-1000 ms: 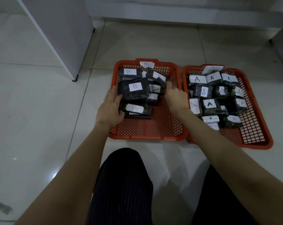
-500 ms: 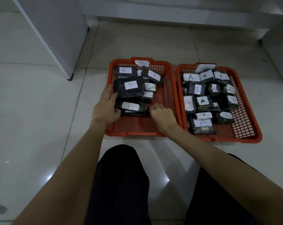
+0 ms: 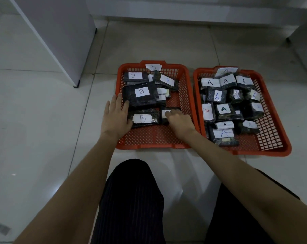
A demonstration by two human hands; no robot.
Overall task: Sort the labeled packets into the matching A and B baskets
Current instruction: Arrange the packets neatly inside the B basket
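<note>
left basket: red perforated plastic basket (image 3: 154, 138) on the pale tiled floor (image 3: 34, 120), white paper tag with B (image 3: 153, 67) on its far rim
right basket: second red perforated plastic basket (image 3: 270, 134) just beside the first, touching or nearly so, white tag with A (image 3: 225, 71) on its far rim
B packets: dark plastic-wrapped packets with white B labels, piled in the far and left part of the left basket; big flat one (image 3: 140, 94) on top, a long one (image 3: 143, 118) nearest the person
A packets: dark wrapped packets with white A labels (image 3: 223, 110) fill most of the right basket, several overlapping
left hand: left hand (image 3: 116, 118) lies over the left rim of the B basket, fingers straight and flat, thumb touching the end of the long B packet; grip open, holds nothing
right hand: right hand (image 3: 180, 121) inside the B basket, fingers curled down onto a small dark wrapped packet with white label (image 3: 165, 113); grip looks closed round its near edge, letter hidden by the fingers
packet vs grip: small packet sits under the right fingertips, just right of the long B packet, on the basket bottom
other: white cabinet corner (image 3: 61, 37) at far left on the floor; person's dark striped trousers (image 3: 131, 203) at bottom
</note>
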